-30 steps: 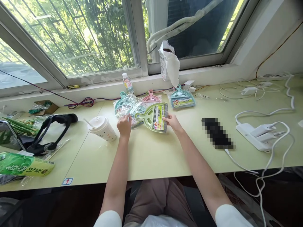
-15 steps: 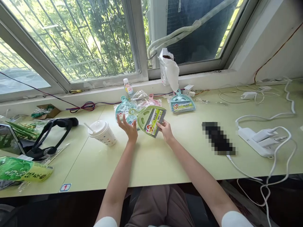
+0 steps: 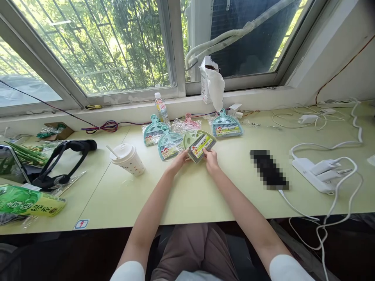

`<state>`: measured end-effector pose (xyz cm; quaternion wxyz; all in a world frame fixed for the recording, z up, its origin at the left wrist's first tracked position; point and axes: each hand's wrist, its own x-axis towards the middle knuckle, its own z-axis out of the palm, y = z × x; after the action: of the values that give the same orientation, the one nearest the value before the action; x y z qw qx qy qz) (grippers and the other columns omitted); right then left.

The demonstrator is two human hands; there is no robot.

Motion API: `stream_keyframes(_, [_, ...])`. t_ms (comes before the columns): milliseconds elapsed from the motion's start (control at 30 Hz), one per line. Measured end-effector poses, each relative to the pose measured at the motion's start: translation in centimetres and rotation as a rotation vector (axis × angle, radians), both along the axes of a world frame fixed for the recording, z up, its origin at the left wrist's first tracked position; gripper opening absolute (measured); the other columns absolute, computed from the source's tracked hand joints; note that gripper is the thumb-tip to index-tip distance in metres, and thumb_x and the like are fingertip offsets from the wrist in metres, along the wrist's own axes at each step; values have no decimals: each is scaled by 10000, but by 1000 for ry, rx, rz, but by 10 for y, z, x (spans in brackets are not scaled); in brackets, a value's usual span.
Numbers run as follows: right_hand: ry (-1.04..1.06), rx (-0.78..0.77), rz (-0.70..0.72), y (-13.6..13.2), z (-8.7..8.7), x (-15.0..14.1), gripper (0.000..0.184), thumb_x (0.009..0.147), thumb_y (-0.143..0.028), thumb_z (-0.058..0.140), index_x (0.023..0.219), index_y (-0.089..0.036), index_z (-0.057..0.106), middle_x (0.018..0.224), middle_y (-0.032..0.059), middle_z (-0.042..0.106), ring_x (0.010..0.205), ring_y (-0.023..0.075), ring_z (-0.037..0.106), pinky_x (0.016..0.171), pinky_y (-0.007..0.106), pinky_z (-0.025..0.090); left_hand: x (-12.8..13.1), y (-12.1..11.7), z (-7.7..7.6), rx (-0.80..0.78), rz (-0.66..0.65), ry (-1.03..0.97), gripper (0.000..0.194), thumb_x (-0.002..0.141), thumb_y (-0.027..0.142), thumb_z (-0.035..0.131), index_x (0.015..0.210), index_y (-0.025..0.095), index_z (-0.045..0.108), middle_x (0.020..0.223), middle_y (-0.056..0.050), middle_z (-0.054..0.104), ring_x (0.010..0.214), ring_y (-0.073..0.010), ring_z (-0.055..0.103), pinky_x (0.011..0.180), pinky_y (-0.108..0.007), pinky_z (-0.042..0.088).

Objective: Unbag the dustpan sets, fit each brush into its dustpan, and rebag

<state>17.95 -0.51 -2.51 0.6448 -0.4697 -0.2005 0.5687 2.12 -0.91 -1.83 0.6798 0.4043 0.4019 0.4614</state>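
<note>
Head view: green dustpan with brush (image 3: pixel 201 145) held tilted over the table (image 3: pixel 190 195), gripped at its left edge by the left hand (image 3: pixel 178 160) and at its right edge by the right hand (image 3: pixel 211 159); hands set apart. Just left lies a wrapped teal dustpan (image 3: pixel 170 143); behind, a wrapped pink dustpan (image 3: pixel 190 123). Further left stands a lidded white cup (image 3: pixel 129 162) with a straw (image 3: pixel 112 151)

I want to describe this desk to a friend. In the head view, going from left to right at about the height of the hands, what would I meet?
Black curved frame → white lidded cup → left hand → green dustpan set → right hand → pixelated dark object → white power strip.
</note>
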Motion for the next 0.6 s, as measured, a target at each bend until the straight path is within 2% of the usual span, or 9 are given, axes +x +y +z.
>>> stream_keyframes(67, [30,-15,-29,2,0,3,126,738,-130,707,804,-193,620,853,31,768,859,194,742,795,345,635,4,-2,1,66,-23,-41,434,829,463,737,1146,174,675,1187,-114,728,1155,-257,677,1076,-447,508])
stream_keyframes(167, [1,47,37,3,2,6,126,751,-161,707,842,-187,623,893,38,766,844,191,735,798,353,631,0,-2,6,155,68,-107,475,865,478,692,1262,225,632,1303,-71,689,1198,-227,658,1063,-395,523])
stream_keyframes(267, [-142,129,123,1,2,3,188,755,-244,731,900,-196,621,941,42,764,860,188,728,808,351,618,-8,-1,7,138,150,-85,495,884,441,682,1326,238,589,1258,-57,712,1136,-217,691,994,-370,565])
stream_keyframes(333, [-286,173,101,-2,0,-1,227,762,-299,738,928,-217,608,985,46,764,902,190,721,829,340,604,-13,-1,5,56,85,-16,476,885,415,691,1301,197,613,1174,-87,743,1054,-232,723,948,-385,588])
stream_keyframes(400, [-419,208,40,-7,-1,-6,227,784,-325,718,946,-234,589,1027,57,762,937,195,713,865,332,584,-16,0,2,-30,-33,28,425,900,411,675,1232,147,660,1109,-125,759,996,-253,738,916,-406,603])
stream_keyframes(467, [-487,221,-7,-11,-2,-11,207,808,-321,688,961,-240,573,1053,68,759,955,198,709,907,331,562,-16,2,-1,-76,-77,15,366,927,401,638,1167,130,694,1093,-137,763,997,-262,739,920,-414,607])
stream_keyframes(600, [-437,197,-24,-13,-4,-16,224,809,-330,679,980,-250,559,1064,58,752,1014,195,705,926,326,555,-6,2,-3,0,87,-101,265,943,325,624,1136,161,702,1144,-93,755,1112,-241,707,1045,-401,555])
